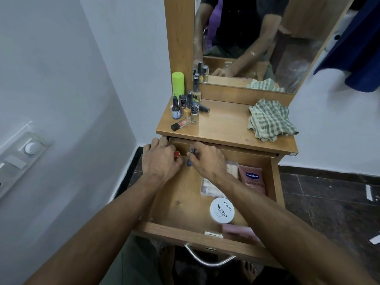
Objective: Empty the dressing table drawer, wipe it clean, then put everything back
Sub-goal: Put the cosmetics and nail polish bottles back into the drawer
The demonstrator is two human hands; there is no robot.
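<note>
- Now left hand (162, 159) grip holds red-capped item (177, 154) at open drawer (185, 229) back.
- right hand (207, 161) grip pinches small dark bottle (190, 161).
- checked cloth (271, 120) lies on counter (224, 124).

I see plain white walls (61, 79) meeting in a corner, a switch panel (20, 155) on the left one, dark stone floor tiles (329, 202) below, and a blue garment (359, 48) hanging at upper right.

Wooden drawer (275, 182) pulled open (checked cloth (271, 120) on top).
</note>
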